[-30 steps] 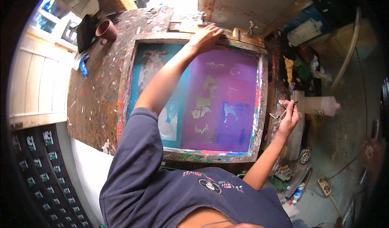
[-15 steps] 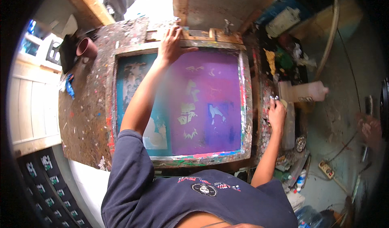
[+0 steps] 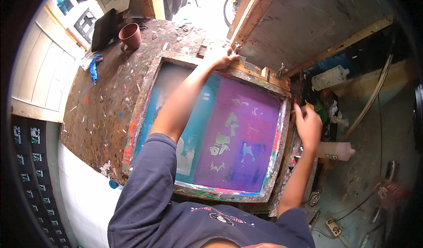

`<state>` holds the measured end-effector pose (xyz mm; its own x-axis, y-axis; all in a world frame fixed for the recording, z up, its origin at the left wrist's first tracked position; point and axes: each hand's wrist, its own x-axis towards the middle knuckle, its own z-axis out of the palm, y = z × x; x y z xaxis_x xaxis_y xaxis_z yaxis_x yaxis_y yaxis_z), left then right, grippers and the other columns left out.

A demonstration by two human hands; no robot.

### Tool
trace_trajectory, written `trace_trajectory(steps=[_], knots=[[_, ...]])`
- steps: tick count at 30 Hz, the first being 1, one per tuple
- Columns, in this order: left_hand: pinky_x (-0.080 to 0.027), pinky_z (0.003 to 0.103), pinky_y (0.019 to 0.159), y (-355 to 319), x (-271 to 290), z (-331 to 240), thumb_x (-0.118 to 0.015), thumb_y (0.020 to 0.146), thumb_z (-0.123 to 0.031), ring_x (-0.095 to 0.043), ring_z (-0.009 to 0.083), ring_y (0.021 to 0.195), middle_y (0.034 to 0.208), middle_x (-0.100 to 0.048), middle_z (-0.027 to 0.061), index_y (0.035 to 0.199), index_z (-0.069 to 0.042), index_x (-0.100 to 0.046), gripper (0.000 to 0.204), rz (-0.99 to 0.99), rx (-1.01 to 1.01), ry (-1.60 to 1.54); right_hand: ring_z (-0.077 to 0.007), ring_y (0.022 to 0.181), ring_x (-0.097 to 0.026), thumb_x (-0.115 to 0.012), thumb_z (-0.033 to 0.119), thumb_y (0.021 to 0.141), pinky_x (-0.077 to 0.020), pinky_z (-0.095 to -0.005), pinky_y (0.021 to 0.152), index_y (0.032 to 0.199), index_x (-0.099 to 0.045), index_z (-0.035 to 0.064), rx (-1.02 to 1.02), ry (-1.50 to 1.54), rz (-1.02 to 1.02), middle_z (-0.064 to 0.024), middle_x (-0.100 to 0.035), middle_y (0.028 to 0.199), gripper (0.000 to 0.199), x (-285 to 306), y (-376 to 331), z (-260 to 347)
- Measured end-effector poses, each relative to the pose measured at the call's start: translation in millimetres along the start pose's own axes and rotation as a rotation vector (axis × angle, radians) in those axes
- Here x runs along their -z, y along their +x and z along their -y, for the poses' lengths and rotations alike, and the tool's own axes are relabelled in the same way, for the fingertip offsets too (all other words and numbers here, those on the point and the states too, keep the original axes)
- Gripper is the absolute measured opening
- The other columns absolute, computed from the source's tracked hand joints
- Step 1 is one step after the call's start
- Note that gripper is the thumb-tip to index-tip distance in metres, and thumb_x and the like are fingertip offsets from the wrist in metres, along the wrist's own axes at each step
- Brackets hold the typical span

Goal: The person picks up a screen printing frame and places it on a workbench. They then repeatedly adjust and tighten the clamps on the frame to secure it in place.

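Purple-and-teal mesh fills the wooden frame before you in the head view, on the spattered table. Your left hand reaches the far-edge metal clamp; your right hand curls beside the right edge. Neither grip can be told. Best keep your left forearm off the mesh.

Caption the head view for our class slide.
Left hand at the far edge of a wooden-framed printing screen, right hand near its right side, mug on spattered table.
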<state>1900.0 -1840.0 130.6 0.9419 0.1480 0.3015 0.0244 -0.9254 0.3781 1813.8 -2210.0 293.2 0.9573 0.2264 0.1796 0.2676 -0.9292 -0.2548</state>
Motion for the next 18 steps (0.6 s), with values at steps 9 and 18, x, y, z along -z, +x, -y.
trace_trajectory(steps=[9,18], knots=[[-0.033,0.049,0.108,-3,16,-7,-0.046,0.091,-0.066,-0.051,0.032,0.125,0.128,-0.06,0.0142,0.12,-0.021,-0.066,0.058,0.124,0.062,-0.087,-0.0378,0.104,-0.065,-0.049,0.06,0.091,-0.0496,-0.0471,0.09,0.103,-0.071,0.0013,0.316,-0.163,0.461,-0.0244,-0.067,0.109,0.064,-116,190,185],[-0.034,0.052,0.106,-3,8,-7,-0.046,0.093,-0.061,-0.05,0.0344,0.125,0.128,-0.058,0.0161,0.127,-0.02,-0.061,0.055,0.166,0.094,-0.074,-0.0376,0.11,-0.063,-0.043,0.052,0.095,-0.0475,-0.0481,0.095,0.11,-0.068,0.0034,0.345,-0.26,0.421,-0.0225,-0.066,0.114,0.057,-130,191,189]])
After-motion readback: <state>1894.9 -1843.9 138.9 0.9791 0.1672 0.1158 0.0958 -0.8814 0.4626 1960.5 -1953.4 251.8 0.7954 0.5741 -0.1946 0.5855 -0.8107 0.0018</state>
